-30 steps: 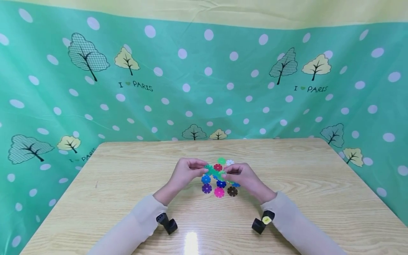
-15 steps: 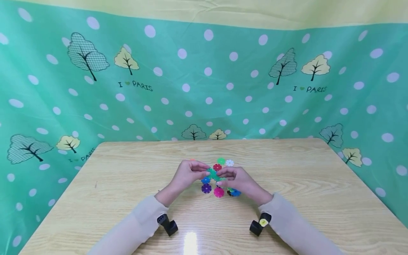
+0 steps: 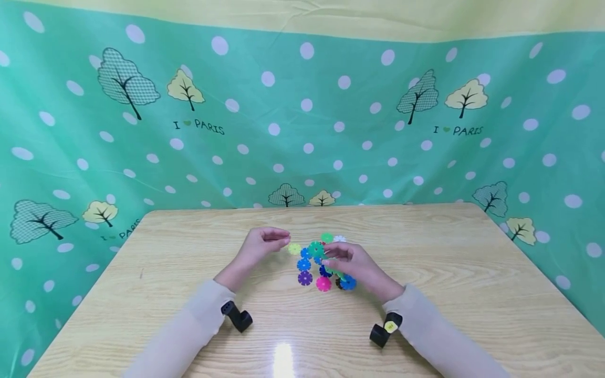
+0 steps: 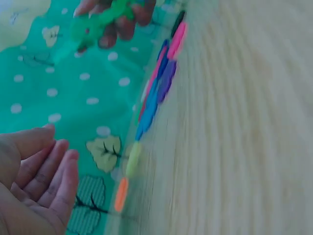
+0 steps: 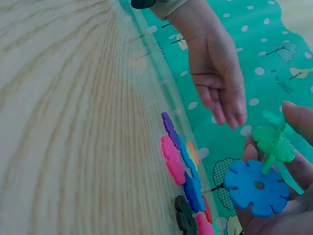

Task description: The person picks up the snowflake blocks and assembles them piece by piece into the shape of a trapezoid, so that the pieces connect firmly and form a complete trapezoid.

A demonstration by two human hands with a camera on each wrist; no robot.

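Note:
My right hand (image 3: 356,265) grips a small chain of joined notched plastic discs. In the right wrist view its end is a blue disc (image 5: 244,186), joined to light green discs (image 5: 269,142) between thumb and fingers. A darker green disc (image 3: 315,249) sticks out at the chain's left end in the head view. My left hand (image 3: 260,247) hovers to the left with nothing in it, fingers loosely bent, as the left hand (image 4: 41,176) shows in its own wrist view. Its fingertips are near a yellow-green disc (image 3: 294,249) on the table.
Loose discs lie flat on the wooden table (image 3: 189,273), among them a purple disc (image 3: 304,278), a pink disc (image 3: 323,284) and a white disc (image 3: 340,239). An orange disc (image 4: 121,195) shows in the left wrist view. Behind the table hangs a green dotted cloth (image 3: 246,131).
My left hand has let go of the green disc and moved away to the left. The right hand, first drawn slightly inward, keeps the joined discs, whose blue end has come into clearer view.

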